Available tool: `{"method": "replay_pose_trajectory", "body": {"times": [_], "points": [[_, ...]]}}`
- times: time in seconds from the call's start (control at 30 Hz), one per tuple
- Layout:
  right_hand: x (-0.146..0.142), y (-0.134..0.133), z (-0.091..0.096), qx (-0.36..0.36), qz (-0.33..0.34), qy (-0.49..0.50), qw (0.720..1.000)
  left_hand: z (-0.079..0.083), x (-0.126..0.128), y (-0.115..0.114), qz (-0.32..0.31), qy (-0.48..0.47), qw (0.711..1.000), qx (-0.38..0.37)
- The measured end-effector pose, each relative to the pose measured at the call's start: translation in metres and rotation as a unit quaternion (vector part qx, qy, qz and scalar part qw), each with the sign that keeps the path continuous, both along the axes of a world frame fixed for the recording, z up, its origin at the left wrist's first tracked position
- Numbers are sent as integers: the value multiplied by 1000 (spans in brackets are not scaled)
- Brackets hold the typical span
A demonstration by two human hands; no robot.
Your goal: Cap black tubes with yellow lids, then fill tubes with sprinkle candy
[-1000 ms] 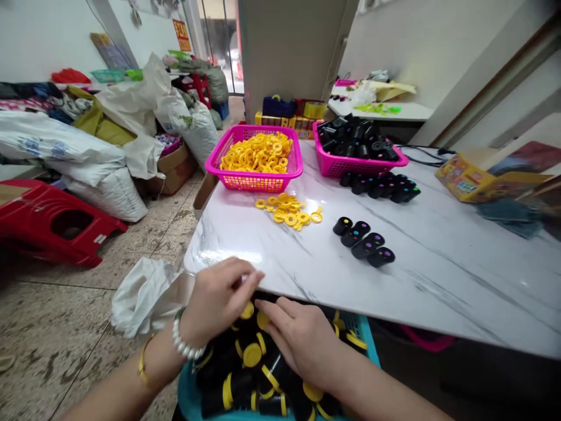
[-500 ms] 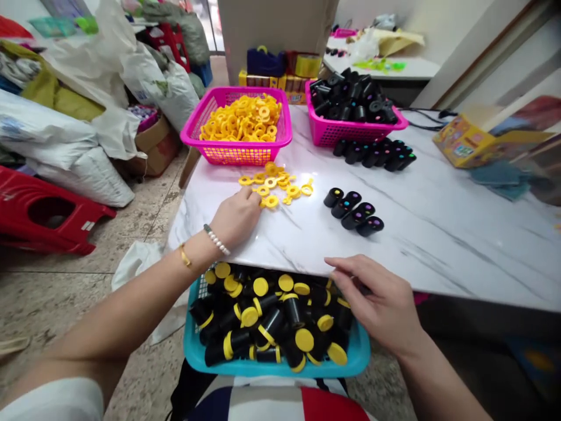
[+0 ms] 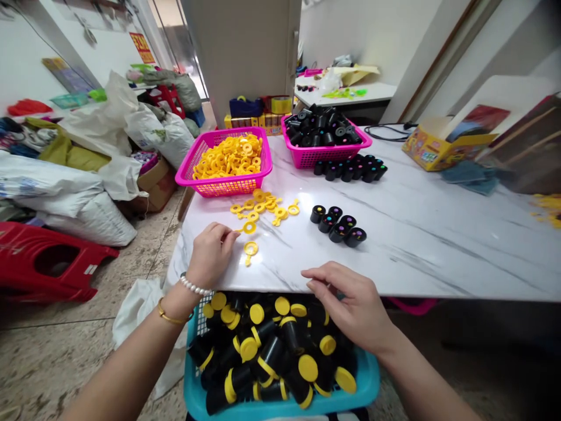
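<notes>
My left hand (image 3: 213,251) is closed, thumb and fingertips pinching the tab of a yellow plastic ring (image 3: 249,227) on the table. Just in front of it lies another yellow tabbed ring (image 3: 250,249), apart from the loose pile of yellow rings (image 3: 259,207). Over the table's front edge hovers my right hand (image 3: 350,292), empty, with a small gap between thumb and index finger. Below both hands, a blue basket (image 3: 372,380) holds many black cylinders with yellow caps (image 3: 307,368). Several short black cylinders (image 3: 337,233) stand grouped beyond my right hand.
A pink basket (image 3: 267,166) of yellow rings stands at the table's back left. Right of it, another pink basket (image 3: 302,158) holds black cylinders, with more in rows before it. A yellow box (image 3: 427,146) and blue cloth (image 3: 471,176) lie right. A red stool (image 3: 52,263) lies left.
My left hand has drawn back toward me from the pile with a yellow ring, and another ring now lies nearer the front edge. My right hand stays near the edge. The view has tilted upward.
</notes>
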State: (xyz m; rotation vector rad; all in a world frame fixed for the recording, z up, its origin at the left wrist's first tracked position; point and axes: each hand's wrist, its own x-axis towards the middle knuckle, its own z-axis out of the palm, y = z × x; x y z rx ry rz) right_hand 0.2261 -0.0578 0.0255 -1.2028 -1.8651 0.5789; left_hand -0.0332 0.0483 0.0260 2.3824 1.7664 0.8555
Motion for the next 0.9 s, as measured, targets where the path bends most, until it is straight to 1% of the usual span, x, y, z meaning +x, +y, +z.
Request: {"method": "replay_pose_trajectory", "body": {"times": [0.1, 0.17, 0.23, 0.27, 0.3, 0.37, 0.4, 0.43, 0.47, 0.53, 0.57, 0.63, 0.67, 0.73, 0.77, 0.8, 0.9], "points": [[-1, 3, -1, -9, -3, 5, 1000, 1, -3, -5, 4, -26, 999, -29], [-3, 6, -1, -3, -6, 13, 1000, 9, 0, -9, -3, -73, 997, -38], [-6, 7, 1, 20, -36, 24, 999, 21, 8, -18, -21, -111, 993, -33], [-7, 7, 2, 40, -57, 21, 997, 27, 15, -24, -46, -112, 992, -32], [-9, 5, 3, 64, -73, 5, 995, 32, 22, -31, -84, -100, 991, -37], [-11, 1, 5, 109, -88, -59, 988, 40, 40, -48, -178, -55, 981, -57], [-12, -1, 5, 119, -89, -101, 984, 41, 50, -57, -219, -33, 973, -70], [-13, -4, 4, 120, -92, -138, 979, 41, 61, -65, -246, -19, 966, -82], [-13, -6, 3, 114, -101, -163, 975, 40, 71, -72, -258, -17, 962, -91], [-10, -8, -1, 97, -133, -170, 972, 36, 90, -77, -268, -35, 957, -105], [-6, -8, -4, 91, -146, -154, 973, 33, 98, -75, -275, -53, 953, -115], [5, -7, -8, 85, -154, -102, 979, 29, 111, -60, -279, -103, 945, -133], [12, -6, -10, 79, -154, -73, 982, 27, 116, -47, -267, -130, 945, -136], [25, -5, -13, 53, -157, -22, 986, 23, 126, -17, -219, -169, 953, -125], [31, -4, -14, 33, -162, -1, 986, 21, 131, 0, -199, -167, 959, -111], [36, -4, -15, 12, -168, 18, 986, 18, 137, 16, -193, -155, 964, -100], [43, -3, -16, -43, -170, 60, 983, 13, 153, 54, -220, -106, 964, -107]]}}
